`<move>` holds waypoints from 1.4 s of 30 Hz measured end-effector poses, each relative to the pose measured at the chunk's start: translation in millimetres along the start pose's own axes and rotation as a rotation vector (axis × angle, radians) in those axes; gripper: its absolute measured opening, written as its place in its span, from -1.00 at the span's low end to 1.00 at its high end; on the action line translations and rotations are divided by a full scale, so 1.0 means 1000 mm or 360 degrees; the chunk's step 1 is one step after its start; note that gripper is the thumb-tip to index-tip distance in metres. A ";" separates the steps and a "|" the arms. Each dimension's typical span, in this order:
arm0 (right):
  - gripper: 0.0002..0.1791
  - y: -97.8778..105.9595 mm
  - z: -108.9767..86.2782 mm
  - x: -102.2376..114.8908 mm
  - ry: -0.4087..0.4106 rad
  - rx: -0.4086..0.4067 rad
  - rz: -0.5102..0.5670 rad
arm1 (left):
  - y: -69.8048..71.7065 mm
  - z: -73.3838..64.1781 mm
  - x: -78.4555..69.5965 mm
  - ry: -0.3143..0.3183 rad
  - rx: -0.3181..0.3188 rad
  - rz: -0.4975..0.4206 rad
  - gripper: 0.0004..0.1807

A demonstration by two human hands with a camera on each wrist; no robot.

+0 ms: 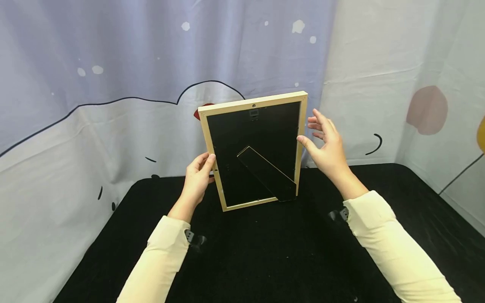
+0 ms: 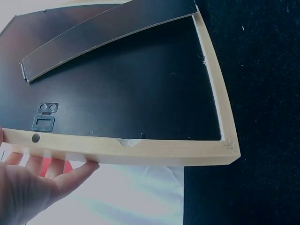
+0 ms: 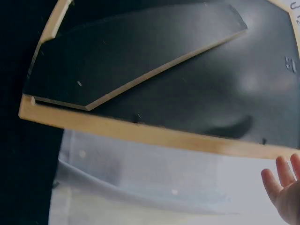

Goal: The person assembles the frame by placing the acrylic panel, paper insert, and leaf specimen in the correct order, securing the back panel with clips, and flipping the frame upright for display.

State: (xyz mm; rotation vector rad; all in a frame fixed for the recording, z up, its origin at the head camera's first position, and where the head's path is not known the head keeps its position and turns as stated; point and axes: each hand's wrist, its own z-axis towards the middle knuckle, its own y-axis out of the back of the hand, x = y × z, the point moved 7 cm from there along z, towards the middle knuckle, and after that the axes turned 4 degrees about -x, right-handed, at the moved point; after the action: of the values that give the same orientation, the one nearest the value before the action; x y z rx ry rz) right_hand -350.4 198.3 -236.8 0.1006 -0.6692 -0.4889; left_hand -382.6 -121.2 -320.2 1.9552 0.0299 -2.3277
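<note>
A picture frame (image 1: 227, 110) with a pale wooden border stands upright, slightly tilted, its black back panel (image 1: 261, 130) facing me. A black easel leg (image 1: 267, 173) runs diagonally across the panel to the lower right corner. My left hand (image 1: 197, 174) holds the left side of the border, thumb on the back and fingers behind. In the left wrist view that hand (image 2: 33, 187) grips the border near a small hole and a metal hanger (image 2: 44, 117). My right hand (image 1: 327, 147) is beside the right border, fingers spread and the thumb tip at its edge.
A black cloth (image 1: 257, 252) covers the table beneath the frame. Behind it hangs a pale curtain (image 1: 125, 134) printed with clouds and balloons, close to the table's back edge. Dark wrist cameras are strapped at both cream sleeves (image 1: 398, 248).
</note>
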 end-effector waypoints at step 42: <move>-0.57 -0.064 -0.077 -0.040 -0.0299 0.0568 -0.0042 | -0.006 -0.004 -0.001 -0.0014 0.0006 0.0089 -0.43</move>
State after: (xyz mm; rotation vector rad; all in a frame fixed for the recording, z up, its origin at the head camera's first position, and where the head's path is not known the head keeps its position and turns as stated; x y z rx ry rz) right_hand -355.6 155.6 -335.4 0.4037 -0.9366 -0.4031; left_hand -378.9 -114.5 -320.1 1.9213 -0.0296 -2.3029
